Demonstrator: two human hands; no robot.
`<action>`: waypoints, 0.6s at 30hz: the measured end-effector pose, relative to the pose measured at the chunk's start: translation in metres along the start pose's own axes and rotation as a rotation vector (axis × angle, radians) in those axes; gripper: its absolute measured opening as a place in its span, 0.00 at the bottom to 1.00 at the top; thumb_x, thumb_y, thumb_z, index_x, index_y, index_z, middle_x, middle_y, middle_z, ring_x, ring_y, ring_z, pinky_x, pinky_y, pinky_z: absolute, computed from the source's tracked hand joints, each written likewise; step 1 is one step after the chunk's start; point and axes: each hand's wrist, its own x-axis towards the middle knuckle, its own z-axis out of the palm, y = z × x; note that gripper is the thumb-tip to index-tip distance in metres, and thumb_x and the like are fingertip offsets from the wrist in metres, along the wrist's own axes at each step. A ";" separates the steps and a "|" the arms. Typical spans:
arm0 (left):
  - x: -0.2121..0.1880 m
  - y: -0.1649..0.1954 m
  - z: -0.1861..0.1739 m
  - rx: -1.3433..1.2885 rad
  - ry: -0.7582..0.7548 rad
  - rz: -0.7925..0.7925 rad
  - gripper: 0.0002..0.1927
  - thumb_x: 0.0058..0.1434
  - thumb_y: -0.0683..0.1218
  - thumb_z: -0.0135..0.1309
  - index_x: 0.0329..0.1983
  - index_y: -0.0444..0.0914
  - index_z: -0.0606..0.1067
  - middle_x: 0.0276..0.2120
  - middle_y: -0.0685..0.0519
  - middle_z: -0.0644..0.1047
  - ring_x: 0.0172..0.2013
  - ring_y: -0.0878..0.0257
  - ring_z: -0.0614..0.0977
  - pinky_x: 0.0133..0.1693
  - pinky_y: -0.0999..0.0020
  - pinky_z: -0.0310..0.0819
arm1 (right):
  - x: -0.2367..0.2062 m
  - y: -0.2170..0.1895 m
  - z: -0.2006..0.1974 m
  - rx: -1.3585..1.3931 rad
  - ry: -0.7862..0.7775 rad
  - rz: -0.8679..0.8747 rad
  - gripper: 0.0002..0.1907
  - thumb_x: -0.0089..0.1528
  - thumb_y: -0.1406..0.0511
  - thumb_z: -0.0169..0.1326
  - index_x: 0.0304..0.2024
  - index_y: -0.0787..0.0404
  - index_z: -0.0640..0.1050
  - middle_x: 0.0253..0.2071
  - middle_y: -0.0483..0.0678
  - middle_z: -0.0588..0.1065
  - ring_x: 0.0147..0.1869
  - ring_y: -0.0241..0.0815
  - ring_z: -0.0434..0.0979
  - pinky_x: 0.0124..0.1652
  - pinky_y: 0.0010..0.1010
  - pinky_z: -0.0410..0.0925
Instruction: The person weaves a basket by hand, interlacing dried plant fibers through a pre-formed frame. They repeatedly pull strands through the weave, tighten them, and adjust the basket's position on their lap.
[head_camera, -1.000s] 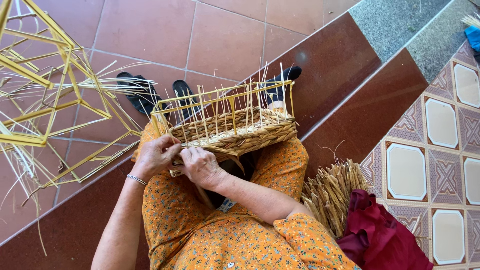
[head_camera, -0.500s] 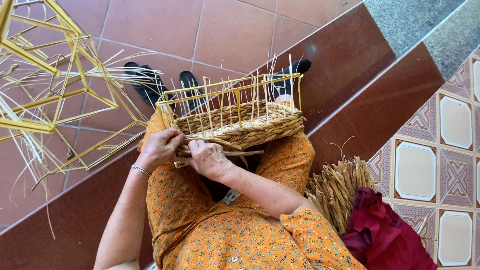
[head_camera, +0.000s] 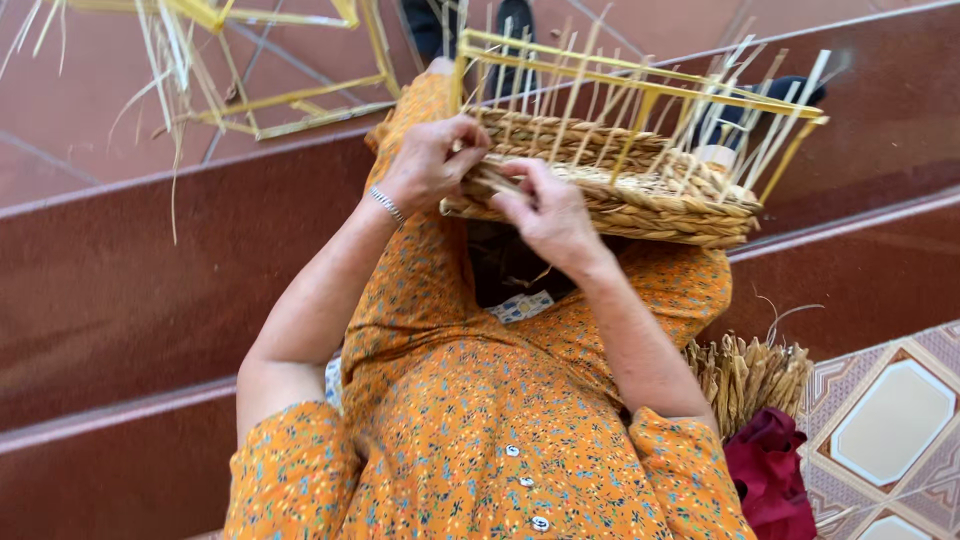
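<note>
pinching a flat straw strand (head_camera: 478, 176) between thumb and curled fingertips (head_camera: 468, 140) of the left hand (head_camera: 428, 160), right at the near rim of the half-woven basket (head_camera: 610, 185). pressing down with the right hand (head_camera: 545, 208) just beside it, fingers (head_camera: 520, 185) bunched together and bent over the same braided edge, thumb tucked underneath so can't really tell what it's gripping, if anything. sitting on the lap, that basket, tipped toward the camera, resting against the knees. looking chunky and ropey in the finished rows, twisted tan fibre stacked in thick coils, kind of dry and matte. sticking up out of the weave, lots of thin pale uprights (head_camera: 640, 110), stiff and splintery, all held inside a rectangular yellow frame (head_camera: 620, 75) with skinny straight bars. bending at the wrists, both hands meeting close together, almost touching, forearms angling in from either side. wearing a thin silver bracelet (head_camera: 385, 205) on the left wrist. spreading out below, an orange floral dress (head_camera: 480, 430), soft and crinkly, small white buttons down the middle. lying just off the right elbow, a bundle of loose straw (head_camera: 750, 375) with cut ends fanning up, and a dark red cloth (head_camera: 770, 475) bunched right under it. leaning on the reddish-brown tiled step (head_camera: 130, 270) up top left, another bare yellow frame (head_camera: 290, 60) with stray strands hanging off.
</note>
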 end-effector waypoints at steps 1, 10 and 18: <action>0.002 0.001 -0.001 0.022 -0.007 -0.011 0.06 0.63 0.44 0.60 0.42 0.38 0.78 0.29 0.48 0.81 0.29 0.61 0.83 0.33 0.66 0.77 | 0.003 -0.004 -0.006 -0.008 -0.010 -0.032 0.12 0.65 0.68 0.61 0.51 0.62 0.79 0.34 0.50 0.79 0.34 0.42 0.77 0.36 0.30 0.72; 0.012 -0.010 -0.006 -0.141 -0.183 -0.255 0.04 0.68 0.46 0.54 0.41 0.41 0.72 0.29 0.49 0.80 0.26 0.60 0.84 0.29 0.63 0.80 | 0.034 0.002 -0.026 -0.179 0.143 -0.282 0.05 0.64 0.72 0.63 0.42 0.64 0.84 0.39 0.52 0.82 0.42 0.42 0.84 0.42 0.30 0.74; 0.014 -0.010 0.011 0.305 0.074 0.009 0.28 0.63 0.45 0.59 0.63 0.35 0.62 0.30 0.47 0.81 0.27 0.49 0.82 0.29 0.56 0.74 | 0.025 0.025 -0.023 -0.261 0.143 -0.053 0.07 0.64 0.66 0.65 0.38 0.64 0.83 0.30 0.52 0.81 0.31 0.40 0.82 0.34 0.30 0.72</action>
